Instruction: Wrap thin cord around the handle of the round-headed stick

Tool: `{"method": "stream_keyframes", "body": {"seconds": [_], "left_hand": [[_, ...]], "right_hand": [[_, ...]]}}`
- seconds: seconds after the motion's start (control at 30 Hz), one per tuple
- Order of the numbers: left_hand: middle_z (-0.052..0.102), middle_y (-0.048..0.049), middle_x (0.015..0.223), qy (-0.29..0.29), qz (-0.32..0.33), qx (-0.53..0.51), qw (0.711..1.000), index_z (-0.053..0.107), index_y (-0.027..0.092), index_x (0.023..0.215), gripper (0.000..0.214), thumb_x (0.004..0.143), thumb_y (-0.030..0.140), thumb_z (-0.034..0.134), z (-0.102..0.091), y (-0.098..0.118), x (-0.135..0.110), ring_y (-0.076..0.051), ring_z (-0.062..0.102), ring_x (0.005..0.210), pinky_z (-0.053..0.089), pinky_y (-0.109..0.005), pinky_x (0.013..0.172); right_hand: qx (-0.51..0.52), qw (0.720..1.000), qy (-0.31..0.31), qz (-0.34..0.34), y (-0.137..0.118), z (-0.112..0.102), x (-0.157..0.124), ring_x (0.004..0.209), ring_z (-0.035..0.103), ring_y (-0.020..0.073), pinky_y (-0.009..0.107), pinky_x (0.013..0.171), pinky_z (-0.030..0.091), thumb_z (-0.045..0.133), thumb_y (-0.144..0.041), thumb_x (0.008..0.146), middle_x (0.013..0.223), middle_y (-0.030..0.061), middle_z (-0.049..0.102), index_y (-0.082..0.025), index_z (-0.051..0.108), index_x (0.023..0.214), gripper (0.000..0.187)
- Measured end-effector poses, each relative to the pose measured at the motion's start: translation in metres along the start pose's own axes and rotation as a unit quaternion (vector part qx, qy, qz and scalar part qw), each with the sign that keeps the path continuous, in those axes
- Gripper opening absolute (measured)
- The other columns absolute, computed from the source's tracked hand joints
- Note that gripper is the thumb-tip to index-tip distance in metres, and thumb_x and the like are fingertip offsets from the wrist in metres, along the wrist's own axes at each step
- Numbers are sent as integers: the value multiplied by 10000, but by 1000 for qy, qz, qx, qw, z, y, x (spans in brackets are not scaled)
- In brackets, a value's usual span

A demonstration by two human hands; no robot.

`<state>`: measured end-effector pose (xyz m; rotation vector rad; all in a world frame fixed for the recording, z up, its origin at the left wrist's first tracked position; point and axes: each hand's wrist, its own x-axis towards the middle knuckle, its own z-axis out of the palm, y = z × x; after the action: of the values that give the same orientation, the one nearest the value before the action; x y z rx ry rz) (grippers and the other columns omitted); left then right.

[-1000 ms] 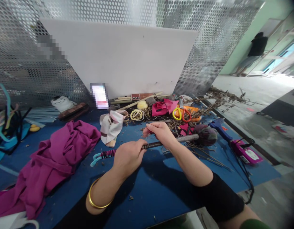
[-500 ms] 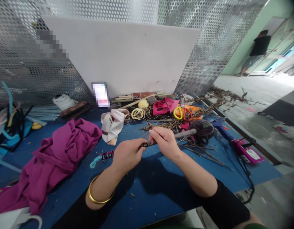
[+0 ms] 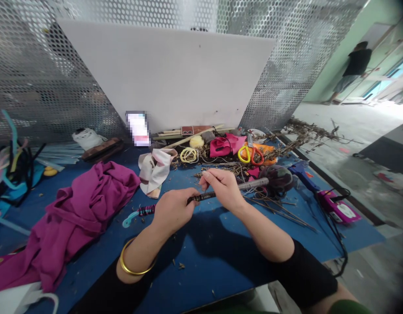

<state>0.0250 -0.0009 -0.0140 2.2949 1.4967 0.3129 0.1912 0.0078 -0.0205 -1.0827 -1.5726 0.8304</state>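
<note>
A thin stick [image 3: 248, 185] runs nearly level above the blue table. Dark thread is wound round its middle, magenta and dark thread further left, and a curled light-blue end [image 3: 131, 219] sticks out past my hand. Closed round the wrapped part is my left hand [image 3: 175, 207], with a gold bangle on the wrist. My right hand [image 3: 222, 187] is pinched on a dark thread [image 3: 205, 188] just above the stick, close to the wound section. Beyond the stick's grey right end lies a dark yarn ball [image 3: 278, 179].
Purple cloth [image 3: 80, 213] covers the left side. Behind my hands lie a pale cloth [image 3: 154, 170], yellow cord [image 3: 189, 155], scissors [image 3: 250, 152] and dried plants [image 3: 306, 131]. A blue glue gun [image 3: 302, 176] and magenta box [image 3: 338, 208] sit right. A person [image 3: 354, 65] stands far off.
My right hand has lifted slightly up and left off the stick, baring more of its wrapped middle and the thread. My left hand keeps its grip almost in place.
</note>
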Motion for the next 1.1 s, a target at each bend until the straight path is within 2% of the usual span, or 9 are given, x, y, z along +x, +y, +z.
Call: {"method": "stream_keyframes", "body": {"seconds": [0.17,0.47,0.7,0.93,1.1], "left_hand": [[766,-4,956,1,6,15,1000,716,293,1000,261,815,287,532,0,0,0,-210,694,867,468,-280,677],[768,8,934,-6,-13,-11,1000,724,317,1018,287,792,278,551,2,-4,2,-229,697,857,479,-301,687],[767,1,957,-7,-17,-3,1000,727,297,997,273,800,282,540,2,-3,2,-221,695,864,480,-292,676],[768,-2,943,-11,-26,-15,999,728,302,1005,278,796,287,545,5,-5,4,-228,698,861,478,-308,708],[768,-4,924,-16,-29,-26,999,732,304,995,269,784,289,567,6,-6,5,-225,696,847,462,-292,687]], "right_hand": [[55,998,-12,40,5,6,12,577,575,123,257,616,479,512,-435,898,599,13,626,-173,637,655,378],[63,998,-27,14,4,6,10,607,592,124,257,641,482,505,-427,903,618,13,633,-173,649,656,382],[76,996,-19,35,7,8,12,633,607,128,257,657,492,522,-392,898,647,18,657,-171,665,680,341],[50,998,-20,-28,6,7,8,665,628,137,265,694,495,493,-367,923,665,18,672,-182,665,694,341],[15,993,-10,-117,8,8,3,688,640,128,245,698,490,478,-298,941,711,25,692,-174,669,705,328]]}}
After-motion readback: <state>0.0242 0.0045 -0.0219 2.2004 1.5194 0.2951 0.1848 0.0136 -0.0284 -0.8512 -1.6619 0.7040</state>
